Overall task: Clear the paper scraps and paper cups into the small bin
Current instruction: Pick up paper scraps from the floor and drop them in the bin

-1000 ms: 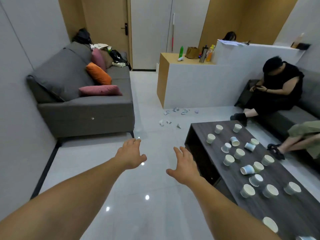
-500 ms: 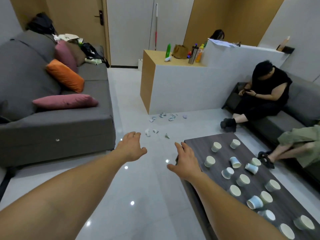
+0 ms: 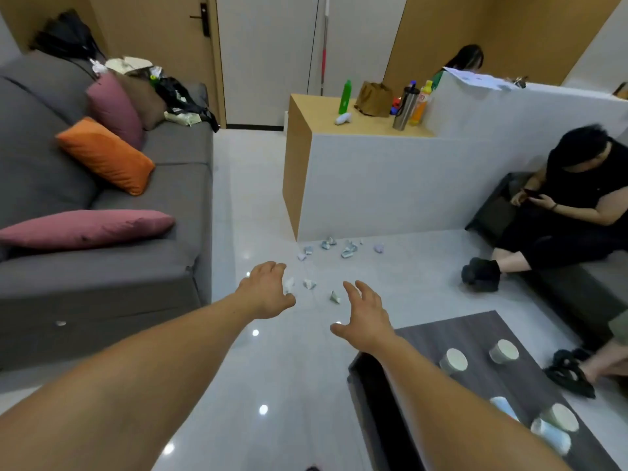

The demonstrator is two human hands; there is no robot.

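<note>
Several crumpled paper scraps [image 3: 348, 249] lie on the pale tiled floor by the foot of the white counter, with a few nearer scraps [image 3: 308, 284] just past my fingertips. My left hand [image 3: 266, 289] and my right hand [image 3: 365, 317] are both stretched forward above the floor, fingers relaxed and spread, holding nothing. Several white paper cups [image 3: 453, 360] stand or lie on the dark wooden coffee table [image 3: 475, 379] at lower right. No bin is in view.
A grey sofa [image 3: 102, 266] with pink and orange cushions fills the left side. The white and wood counter [image 3: 373, 185] stands ahead. A person in black [image 3: 571, 205] sits on a bench at right; another person's sandalled foot [image 3: 571, 375] rests beside the table.
The view has moved forward and closer to the scraps; the sofa has slid left and most of the table has left the frame. Both hands stay outstretched and hold nothing.
</note>
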